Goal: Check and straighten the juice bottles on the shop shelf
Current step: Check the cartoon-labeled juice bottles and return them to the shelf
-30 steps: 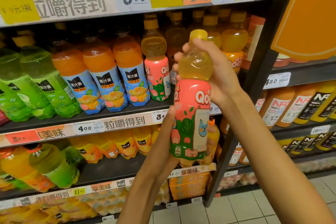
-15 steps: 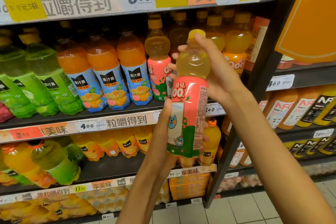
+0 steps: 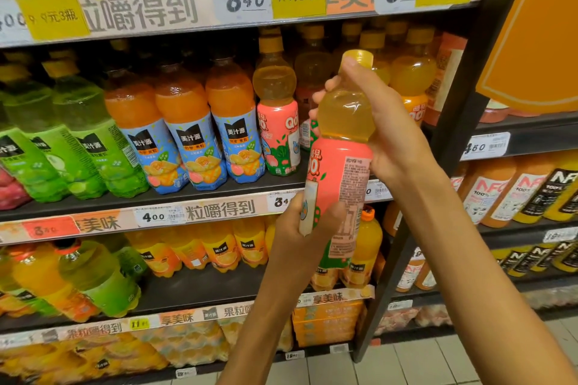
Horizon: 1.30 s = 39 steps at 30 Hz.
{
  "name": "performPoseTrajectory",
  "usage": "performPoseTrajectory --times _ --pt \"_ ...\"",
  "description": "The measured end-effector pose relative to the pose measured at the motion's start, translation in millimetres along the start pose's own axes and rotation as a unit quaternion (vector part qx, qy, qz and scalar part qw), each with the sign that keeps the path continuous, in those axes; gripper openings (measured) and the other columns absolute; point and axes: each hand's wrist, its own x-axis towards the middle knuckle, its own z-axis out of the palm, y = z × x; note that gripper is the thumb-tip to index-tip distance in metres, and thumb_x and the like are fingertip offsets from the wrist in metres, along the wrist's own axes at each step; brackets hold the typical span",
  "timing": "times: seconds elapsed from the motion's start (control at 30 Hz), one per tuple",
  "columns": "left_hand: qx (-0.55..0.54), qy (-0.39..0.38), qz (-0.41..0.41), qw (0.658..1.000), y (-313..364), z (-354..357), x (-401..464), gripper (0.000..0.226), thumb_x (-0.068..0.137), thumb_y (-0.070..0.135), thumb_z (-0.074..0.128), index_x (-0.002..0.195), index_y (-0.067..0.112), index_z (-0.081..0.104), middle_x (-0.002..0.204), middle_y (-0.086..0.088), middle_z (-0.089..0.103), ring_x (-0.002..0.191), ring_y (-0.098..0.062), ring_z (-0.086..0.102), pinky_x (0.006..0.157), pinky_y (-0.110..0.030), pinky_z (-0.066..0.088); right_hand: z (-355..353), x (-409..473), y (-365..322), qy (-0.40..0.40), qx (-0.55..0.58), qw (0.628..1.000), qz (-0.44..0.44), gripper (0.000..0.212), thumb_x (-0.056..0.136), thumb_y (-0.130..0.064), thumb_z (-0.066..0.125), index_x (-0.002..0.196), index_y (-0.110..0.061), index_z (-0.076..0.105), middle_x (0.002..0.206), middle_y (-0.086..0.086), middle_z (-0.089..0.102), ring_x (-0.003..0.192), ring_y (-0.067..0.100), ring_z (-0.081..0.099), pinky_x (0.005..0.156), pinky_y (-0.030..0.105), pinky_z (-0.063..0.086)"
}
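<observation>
I hold a pale-yellow juice bottle with a pink label point(image 3: 339, 172) upright in front of the shelf. My right hand point(image 3: 387, 131) wraps its neck and shoulder from behind, one finger against the yellow cap. My left hand point(image 3: 297, 234) grips the lower part of the label. The label's small-print panel faces me. A matching pink-label bottle point(image 3: 276, 122) stands on the middle shelf point(image 3: 93, 201) just left of the held one.
The middle shelf also holds orange juice bottles with blue labels point(image 3: 187, 125) and leaning green bottles point(image 3: 78, 134). Yellow bottles point(image 3: 413, 72) stand behind my right hand. A dark upright post point(image 3: 450, 147) divides this bay from orange cartons-style bottles point(image 3: 500, 191) at right. Lower shelves carry more juice.
The bottle has turned in my hands, so the logo has swung left and the small-print panel now faces me. My left hand has shifted up onto the label.
</observation>
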Motion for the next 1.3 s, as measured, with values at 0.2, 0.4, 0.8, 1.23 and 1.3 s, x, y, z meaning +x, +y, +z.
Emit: performPoseTrajectory --times 0.2,0.4,0.8,1.23,1.3 --pt "0.003 0.065 0.103 0.993 -11 4 6 0.045 0.063 0.048 0.067 0.103 0.027 0.060 0.088 0.015 0.073 0.080 -0.003 0.069 0.065 -0.015 0.052 2 -3 -4 -0.012 -0.052 0.998 -0.020 0.027 0.092 -0.035 0.055 0.087 -0.010 0.063 0.090 0.011 0.069 0.090 0.026 0.067 0.083 0.041 0.054" --pt "0.058 0.143 0.169 0.973 -19 8 31 0.060 0.062 0.049 0.070 0.114 0.032 0.046 0.100 0.018 0.062 0.088 0.006 0.062 0.068 -0.010 0.049 7 -13 -1 0.044 -0.204 0.968 -0.139 0.023 0.089 -0.024 0.066 0.107 -0.013 0.060 0.087 -0.010 0.069 0.083 0.002 0.067 0.069 0.016 0.051" --pt "0.245 0.191 0.218 0.925 -40 10 73 0.088 0.070 0.044 0.070 0.142 0.012 0.029 0.127 0.005 0.029 0.120 -0.001 0.026 0.108 -0.036 0.031 0 5 2 0.045 -0.267 0.915 -0.299 0.024 0.083 -0.010 0.064 0.104 -0.005 0.053 0.098 0.002 0.063 0.089 0.008 0.062 0.082 0.027 0.052" --pt "0.167 0.277 0.173 0.930 -60 20 83 0.061 0.074 0.012 0.081 0.124 0.022 0.048 0.114 0.013 0.050 0.110 -0.011 0.053 0.093 -0.032 0.049 -12 34 25 0.081 -0.428 0.853 -0.288 0.035 0.084 -0.026 0.071 0.108 -0.005 0.056 0.101 0.007 0.055 0.091 0.011 0.052 0.078 0.011 0.039" --pt "0.166 0.289 0.176 0.926 -59 21 84 0.060 0.073 0.013 0.081 0.121 0.025 0.047 0.114 0.008 0.051 0.113 -0.017 0.053 0.095 -0.038 0.049 -11 35 24 0.106 -0.467 0.826 -0.299 0.053 0.080 -0.034 0.073 0.116 0.001 0.056 0.108 0.008 0.052 0.099 0.010 0.048 0.081 0.009 0.036"
